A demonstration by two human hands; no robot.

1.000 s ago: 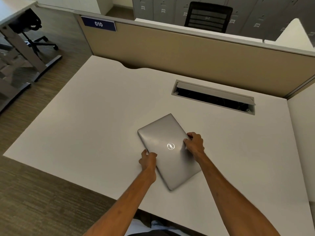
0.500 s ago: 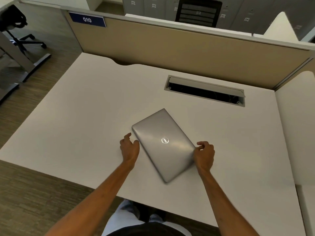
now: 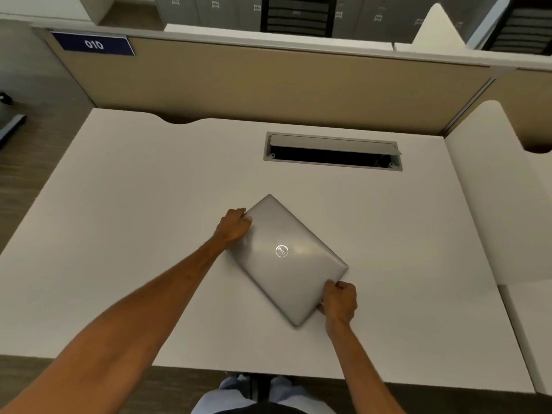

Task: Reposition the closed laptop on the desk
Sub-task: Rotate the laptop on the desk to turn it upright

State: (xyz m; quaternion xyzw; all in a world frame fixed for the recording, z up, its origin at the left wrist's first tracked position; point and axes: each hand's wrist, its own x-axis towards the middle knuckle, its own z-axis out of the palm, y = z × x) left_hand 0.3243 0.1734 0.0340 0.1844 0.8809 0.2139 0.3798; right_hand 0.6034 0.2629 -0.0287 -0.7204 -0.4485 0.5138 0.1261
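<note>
Both hands, left hand and right hand, seemingly grip laptop edges.

Soft, even overhead light, glare on the laptop lid, wide-angle bending and slight blur at edges.

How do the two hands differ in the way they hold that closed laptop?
The left hand is on the laptop's far left edge, near its far corner; the right hand is on the near right edge, close to the person. The left arm reaches far out over the desk; the right arm stays closer in. The left hand looks flatter, the right one curled. Both touch the laptop's edges.
</note>
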